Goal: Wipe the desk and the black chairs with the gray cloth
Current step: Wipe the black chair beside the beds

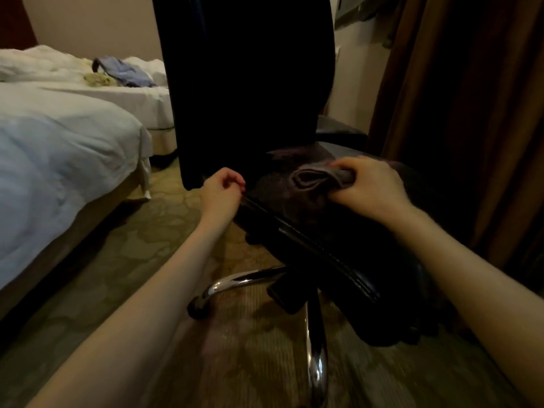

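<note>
Looking down into a dim bedroom: a white-sheeted bed (59, 142) lying to the left, a heavy brown curtain (471, 113) hanging on the right, patterned carpet (147, 260) underfoot. Facing 1 black leather swivel chair (309, 231) on a chrome star base (235, 282), its tall backrest rising at the far side.

Gripping the bunched gray cloth (312, 178) in the right hand (368, 187), fingers curled tight around it, and pressing it onto the seat near the foot of the backrest. Resting the left hand (220, 191) at the seat's left rim with fingers curled in; not possible telling whether it is pinching the rim or only touching it.

Holding the cloth just left of the right hand, pointing toward the left hand, with the seat's long near edge running diagonally from the left hand down to the lower right. Judging by that, wiping the seat, and likely needing strokes drawn back along that diagonal toward the near corner. Probably also needing the left hand for steadying, the chair being free to swivel. No desk showing here.
</note>
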The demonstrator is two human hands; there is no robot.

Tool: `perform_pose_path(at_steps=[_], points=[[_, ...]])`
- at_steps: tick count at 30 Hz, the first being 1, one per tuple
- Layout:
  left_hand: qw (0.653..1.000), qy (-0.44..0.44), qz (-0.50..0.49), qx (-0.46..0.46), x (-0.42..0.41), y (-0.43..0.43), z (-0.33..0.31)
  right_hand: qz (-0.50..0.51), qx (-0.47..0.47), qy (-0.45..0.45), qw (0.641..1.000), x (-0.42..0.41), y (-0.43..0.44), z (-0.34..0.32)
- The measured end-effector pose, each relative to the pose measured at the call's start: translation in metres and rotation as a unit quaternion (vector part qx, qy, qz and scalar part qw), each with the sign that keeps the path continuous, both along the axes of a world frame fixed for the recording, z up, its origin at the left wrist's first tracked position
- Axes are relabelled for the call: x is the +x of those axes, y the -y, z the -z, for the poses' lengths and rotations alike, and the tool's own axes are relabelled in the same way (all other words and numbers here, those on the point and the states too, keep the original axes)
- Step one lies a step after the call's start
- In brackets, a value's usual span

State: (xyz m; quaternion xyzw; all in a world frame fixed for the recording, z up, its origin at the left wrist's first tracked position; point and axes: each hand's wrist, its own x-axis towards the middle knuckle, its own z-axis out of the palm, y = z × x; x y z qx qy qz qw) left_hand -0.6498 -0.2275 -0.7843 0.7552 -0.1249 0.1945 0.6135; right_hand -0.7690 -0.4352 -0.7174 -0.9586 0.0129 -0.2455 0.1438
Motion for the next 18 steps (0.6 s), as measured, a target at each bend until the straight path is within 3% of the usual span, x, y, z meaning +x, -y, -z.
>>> perform_pose_path(at_steps=[3, 18], points=[[0.997, -0.025, -0.001, 0.075, 0.006, -0.007, 0.005, 0.027, 0.024, -0.055, 0.998, 0.007, 0.005, 0.019], [0.992, -0.075, 0.006, 0.105, 0.053, -0.012, -0.012, -0.021, 0.069, -0.132, 0.989, 0.033, -0.038, 0.014]])
